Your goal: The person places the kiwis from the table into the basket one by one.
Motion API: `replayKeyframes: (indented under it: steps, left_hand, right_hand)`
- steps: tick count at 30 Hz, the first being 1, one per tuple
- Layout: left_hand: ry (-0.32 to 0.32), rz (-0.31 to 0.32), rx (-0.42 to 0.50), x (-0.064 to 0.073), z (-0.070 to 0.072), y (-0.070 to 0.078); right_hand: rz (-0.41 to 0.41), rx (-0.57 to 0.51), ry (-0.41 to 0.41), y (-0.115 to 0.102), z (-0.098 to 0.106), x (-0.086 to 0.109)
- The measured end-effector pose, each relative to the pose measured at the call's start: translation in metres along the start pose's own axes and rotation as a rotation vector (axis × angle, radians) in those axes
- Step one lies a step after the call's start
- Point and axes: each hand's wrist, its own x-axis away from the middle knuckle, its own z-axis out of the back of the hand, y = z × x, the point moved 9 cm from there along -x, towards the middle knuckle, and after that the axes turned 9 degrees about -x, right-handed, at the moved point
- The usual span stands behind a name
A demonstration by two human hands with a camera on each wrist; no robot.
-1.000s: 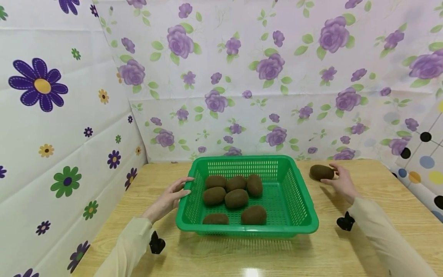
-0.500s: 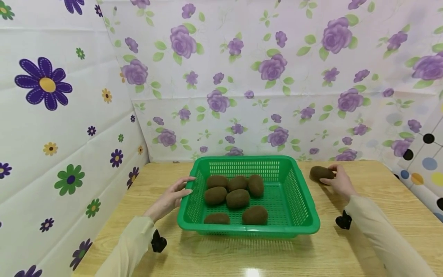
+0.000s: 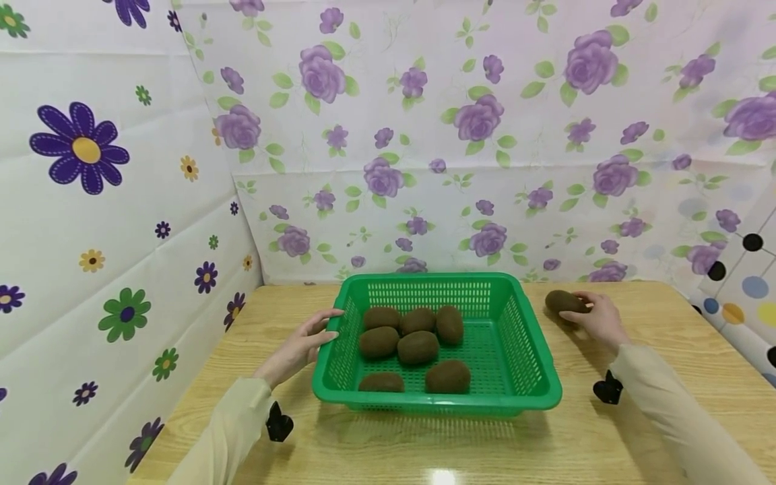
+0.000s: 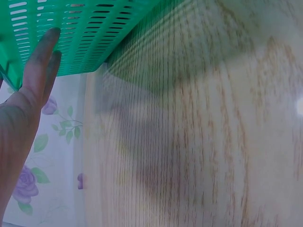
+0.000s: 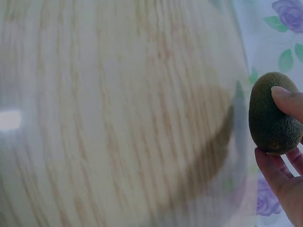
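In the head view, a green plastic basket (image 3: 436, 400) stands on the table with several brown kiwis (image 3: 418, 347) lying in its left and middle parts. My left hand (image 3: 297, 347) holds the basket's left rim; in the left wrist view, fingers (image 4: 40, 66) lie along the slotted outer wall. To the right of the basket, my right hand (image 3: 600, 320) pinches a single kiwi (image 3: 564, 303) between thumb and fingers. The right wrist view shows this kiwi (image 5: 270, 118) close up, thumb on its side and fingertips at its end. Whether it touches the table is unclear.
The wood-grain table (image 3: 388, 451) extends around the basket. A floral cloth (image 3: 424, 135) hangs behind it, and another patterned cloth (image 3: 121, 236) hangs at the left. A black wrist camera (image 3: 279, 423) sits by the left sleeve, another wrist camera (image 3: 608, 389) by the right.
My right fingers have closed in further around the kiwi, which has barely shifted. The left hand stays at the basket's rim. The head view has shifted slightly.
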Motion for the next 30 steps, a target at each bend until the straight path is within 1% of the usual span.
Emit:
replayKeyframes:
  steps: [5, 10, 15, 20, 25, 30]
  left_hand:
    - [0.002, -0.006, 0.005, 0.000, 0.000, -0.001]
    - [0.002, 0.004, 0.001, 0.000, 0.000, -0.003]
    - [0.014, 0.014, -0.009, -0.001, 0.002, -0.003]
    - [0.011, 0.015, -0.018, -0.002, 0.001, -0.003]
    - [0.013, 0.009, -0.017, -0.001, 0.001, -0.003]
    - [0.003, -0.008, -0.006, -0.001, 0.001, -0.002]
  right_hand:
    - [0.014, -0.030, -0.011, -0.014, 0.007, 0.004]
    - [0.029, -0.059, -0.037, -0.026, 0.015, 0.006]
    - [0.036, -0.074, -0.068, -0.037, 0.020, 0.008]
    - [0.029, -0.070, -0.081, -0.044, 0.025, 0.012]
    - [0.067, -0.049, -0.066, -0.058, 0.030, 0.013]
    - [0.088, -0.056, -0.089, -0.075, 0.031, 0.011]
